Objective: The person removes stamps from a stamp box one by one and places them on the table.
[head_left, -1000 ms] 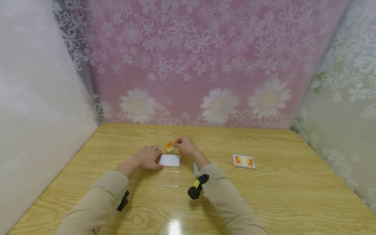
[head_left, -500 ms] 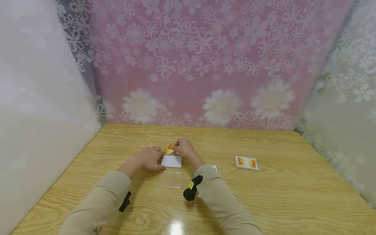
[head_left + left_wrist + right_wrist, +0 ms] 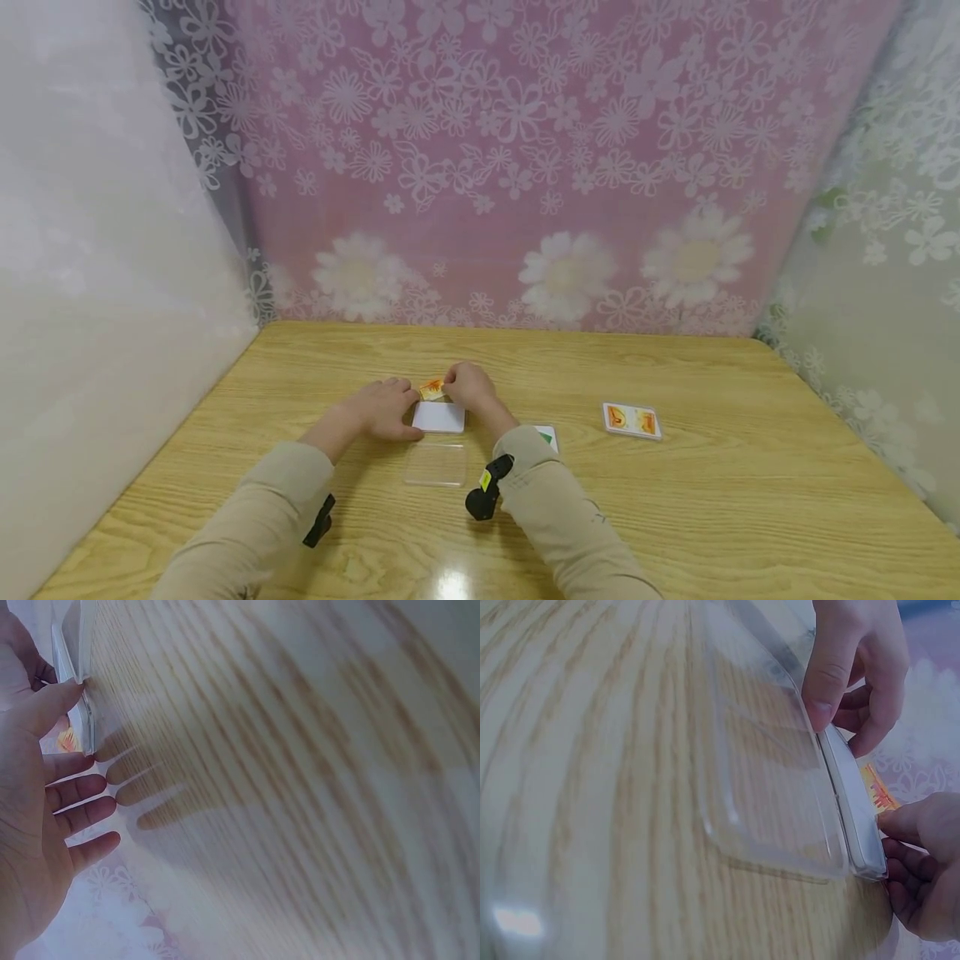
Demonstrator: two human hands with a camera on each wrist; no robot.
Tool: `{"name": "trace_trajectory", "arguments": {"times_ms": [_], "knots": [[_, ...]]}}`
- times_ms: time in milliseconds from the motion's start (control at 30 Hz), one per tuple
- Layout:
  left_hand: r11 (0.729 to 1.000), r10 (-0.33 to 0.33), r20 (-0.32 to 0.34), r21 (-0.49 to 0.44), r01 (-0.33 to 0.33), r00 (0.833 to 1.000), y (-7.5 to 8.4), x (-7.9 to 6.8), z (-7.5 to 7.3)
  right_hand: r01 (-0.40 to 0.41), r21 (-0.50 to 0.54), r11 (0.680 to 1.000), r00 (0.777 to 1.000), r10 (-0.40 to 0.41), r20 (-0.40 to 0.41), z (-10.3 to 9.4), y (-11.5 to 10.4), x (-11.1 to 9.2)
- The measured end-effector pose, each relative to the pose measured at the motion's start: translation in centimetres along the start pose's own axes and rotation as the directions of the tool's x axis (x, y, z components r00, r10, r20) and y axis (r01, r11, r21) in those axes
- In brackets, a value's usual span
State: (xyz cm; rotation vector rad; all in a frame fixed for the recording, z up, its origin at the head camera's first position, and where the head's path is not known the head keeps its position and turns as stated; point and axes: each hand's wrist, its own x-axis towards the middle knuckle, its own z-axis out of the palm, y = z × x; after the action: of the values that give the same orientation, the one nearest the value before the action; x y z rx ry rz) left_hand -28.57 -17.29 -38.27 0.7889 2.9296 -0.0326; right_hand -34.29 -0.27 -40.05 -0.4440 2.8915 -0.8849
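My left hand (image 3: 384, 410) holds the left end of a shallow rectangular case with a white top (image 3: 439, 417), thumb at its near corner and forefinger at its far corner. Just behind the case is a small orange-and-yellow printed card (image 3: 432, 389). Its right end is pinched in the curled fingers of my right hand (image 3: 470, 387), which cover part of it. In the right wrist view, this card (image 3: 877, 789) shows beyond the case (image 3: 855, 806), with the right fingertips also right at the case's end. A clear plastic lid (image 3: 435, 465) lies in front of the case.
A flat case with orange pictures (image 3: 632, 421) lies further right on the wooden table (image 3: 750, 500). A white-and-green card (image 3: 548, 437) is partly covered by my right sleeve. A pink floral curtain (image 3: 480, 167) hangs along the back edge.
The orange card has swung straighter and come down close along the case's back edge with my right hand. My right forearm has shifted left, uncovering the green card. My left hand keeps its hold.
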Motion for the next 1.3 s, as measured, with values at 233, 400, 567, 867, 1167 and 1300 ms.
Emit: {"name": "trace_trajectory", "arguments": {"times_ms": [233, 400, 567, 867, 1167, 1300], "knots": [[1.0, -0.001, -0.008, 0.011, 0.001, 1.0, 0.2, 0.3, 0.2, -0.024, -0.022, 0.999, 1.0, 0.024, -0.001, 0.0, 0.1, 0.1], [1.0, -0.003, -0.011, 0.004, 0.003, 1.0, 0.2, 0.3, 0.1, -0.032, -0.019, 0.999, 0.999, 0.032, -0.011, -0.1, 0.1, 0.1], [1.0, -0.007, -0.007, -0.004, 0.007, 1.0, 0.1, 0.4, 0.0, -0.024, -0.021, 0.999, 0.999, 0.024, -0.028, 0.0, 0.3, 0.4], [1.0, -0.003, -0.005, -0.022, 0.003, 1.0, 0.0, 0.4, 0.0, 0.023, 0.076, 0.997, 0.998, -0.018, -0.062, -0.4, 0.5, 0.0], [0.997, -0.023, -0.012, -0.071, 0.022, 1.0, -0.6, -0.1, -0.6, 0.086, 0.18, 0.98, 0.995, -0.075, -0.066, -1.6, 0.4, -0.7], [0.998, -0.03, -0.042, -0.061, 0.028, 0.999, -1.1, -0.3, -0.8, 0.133, 0.168, 0.977, 0.99, -0.124, -0.06, -2.3, 0.4, -0.9]]}}
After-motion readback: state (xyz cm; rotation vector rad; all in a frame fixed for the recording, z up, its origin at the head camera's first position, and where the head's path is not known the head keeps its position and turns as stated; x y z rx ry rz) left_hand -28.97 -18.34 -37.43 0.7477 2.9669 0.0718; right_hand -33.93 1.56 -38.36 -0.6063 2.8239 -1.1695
